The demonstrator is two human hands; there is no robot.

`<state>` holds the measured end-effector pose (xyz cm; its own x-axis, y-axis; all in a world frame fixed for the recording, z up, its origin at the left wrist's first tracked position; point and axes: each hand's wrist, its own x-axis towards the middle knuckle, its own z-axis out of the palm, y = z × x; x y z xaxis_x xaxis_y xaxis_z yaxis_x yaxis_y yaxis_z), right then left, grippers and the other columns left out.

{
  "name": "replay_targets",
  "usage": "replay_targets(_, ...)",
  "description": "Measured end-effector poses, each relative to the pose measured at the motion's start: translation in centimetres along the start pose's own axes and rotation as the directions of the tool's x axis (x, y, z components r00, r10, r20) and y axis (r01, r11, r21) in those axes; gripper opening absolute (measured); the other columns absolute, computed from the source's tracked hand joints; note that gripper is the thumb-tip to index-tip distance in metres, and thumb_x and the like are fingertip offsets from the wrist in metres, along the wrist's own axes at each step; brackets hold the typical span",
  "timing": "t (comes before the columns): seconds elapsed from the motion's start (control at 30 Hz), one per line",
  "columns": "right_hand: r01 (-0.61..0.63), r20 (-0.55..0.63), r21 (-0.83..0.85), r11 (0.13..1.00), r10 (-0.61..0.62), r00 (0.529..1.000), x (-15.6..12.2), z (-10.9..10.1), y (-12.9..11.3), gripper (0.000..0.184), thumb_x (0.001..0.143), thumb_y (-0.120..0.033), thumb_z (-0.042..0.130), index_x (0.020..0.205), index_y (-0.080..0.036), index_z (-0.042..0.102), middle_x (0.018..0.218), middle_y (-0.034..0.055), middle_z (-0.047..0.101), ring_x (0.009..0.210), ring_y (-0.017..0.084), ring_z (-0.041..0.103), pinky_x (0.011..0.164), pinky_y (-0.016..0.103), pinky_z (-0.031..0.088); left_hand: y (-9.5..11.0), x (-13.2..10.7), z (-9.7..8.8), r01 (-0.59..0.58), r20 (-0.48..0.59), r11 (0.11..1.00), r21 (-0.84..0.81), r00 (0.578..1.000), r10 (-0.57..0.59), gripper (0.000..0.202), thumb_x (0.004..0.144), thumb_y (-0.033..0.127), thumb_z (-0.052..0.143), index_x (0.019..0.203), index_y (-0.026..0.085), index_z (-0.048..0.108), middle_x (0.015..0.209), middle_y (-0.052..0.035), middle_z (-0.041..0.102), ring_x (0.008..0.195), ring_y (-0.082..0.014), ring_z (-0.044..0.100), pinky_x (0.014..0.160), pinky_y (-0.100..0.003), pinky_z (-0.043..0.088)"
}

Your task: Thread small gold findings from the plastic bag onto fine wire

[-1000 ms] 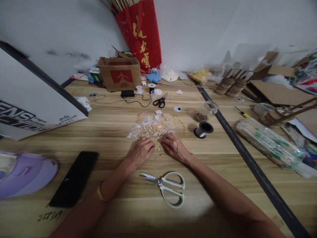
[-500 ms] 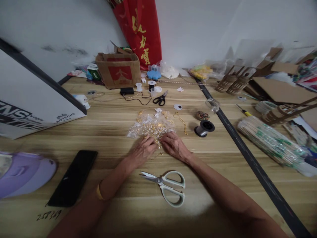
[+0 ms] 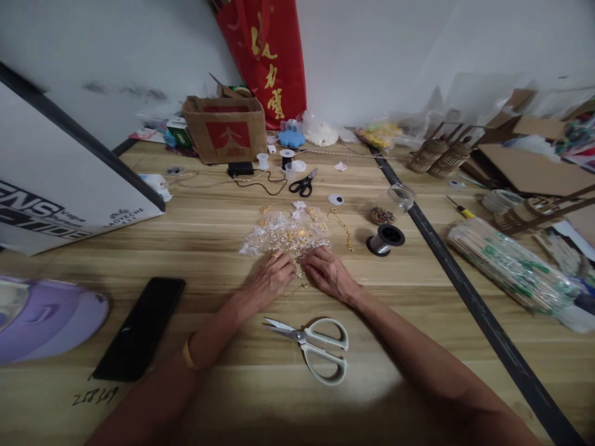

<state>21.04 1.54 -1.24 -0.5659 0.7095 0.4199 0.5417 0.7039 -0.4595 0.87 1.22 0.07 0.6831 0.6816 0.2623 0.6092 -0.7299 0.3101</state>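
Curling at the shiny pile [image 3: 290, 232], near side: left hand [image 3: 273, 277], right hand [image 3: 328, 271]. Can't tell if anything's gripped, tbh.

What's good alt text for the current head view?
A person's left hand and right hand curl at the near edge of a glittering pile of gold and silver trinkets on a wooden table. Pale-handled scissors lie nearer the camera, with a black phone to the left and a dark spool to the right.

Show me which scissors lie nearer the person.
The white-handled scissors, on the near side of the trinket pile; the black-handled scissors lie beyond it.
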Motion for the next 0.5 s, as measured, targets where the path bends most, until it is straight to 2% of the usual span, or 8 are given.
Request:
replay_targets(0.13, -0.005, -0.013, 0.013, 1.0, 0.006, 1.0, -0.1, -0.3, -0.2, 0.019, 0.093, -0.018, 0.042, 0.098, -0.016, 0.061, 0.092, 0.009, 0.059, 0.086, 0.02, 0.049, 0.08, 0.036, 0.043, -0.5, 0.3, 0.2, 0.077, -0.175, 0.973, -0.216, 0.978, -0.116, 0.011, 0.085, 0.013, 0.053, 0.078, 0.016, 0.062, 0.081, -0.0046, 0.061, 0.082, -0.0171, 0.055, 0.077, -0.03, 0.045)
replay_targets(0.23, -0.002, -0.027, 0.022, 1.0, 0.002, 1.0, -0.2, -0.4, -0.3, 0.02, 0.093, -0.019, 0.042, 0.097, -0.016, 0.061, 0.092, 0.0089, 0.059, 0.086, 0.02, 0.05, 0.081, 0.036, 0.043, -1.1, 0.5, 0.4, 0.138, -0.229, 0.901, -0.411, 0.941, -0.248, 0.01, 0.08, 0.013, 0.057, 0.072, 0.015, 0.062, 0.077, -0.0042, 0.064, 0.078, -0.0168, 0.058, 0.075, -0.029, 0.045)
replay_targets(0.33, 0.004, -0.033, 0.033, 0.999, -0.002, 0.999, -0.2, -0.4, -0.4, 0.02, 0.093, -0.019, 0.042, 0.098, -0.016, 0.06, 0.092, 0.0087, 0.06, 0.086, 0.02, 0.051, 0.081, 0.036, 0.043, -1.6, 0.5, 0.4, 0.212, -0.175, 0.772, -0.599, 0.906, -0.384, 0.008, 0.077, 0.017, 0.059, 0.072, 0.014, 0.064, 0.073, -0.0039, 0.065, 0.072, -0.0157, 0.058, 0.069, -0.027, 0.045)
replay_targets(0.5, 0.016, -0.034, 0.042, 0.999, -0.015, 0.999, -0.2, -0.3, -0.4, 0.02, 0.093, -0.019, 0.042, 0.099, -0.016, 0.06, 0.095, 0.0089, 0.061, 0.087, 0.019, 0.051, 0.082, 0.036, 0.043, -2.1, 0.5, 0.2, 0.291, -0.018, 0.458, -0.84, 0.829, -0.559, 0.016, 0.07, 0.029, 0.067, 0.071, 0.013, 0.064, 0.066, -0.0007, 0.063, 0.062, -0.0122, 0.055, 0.06, -0.022, 0.042)
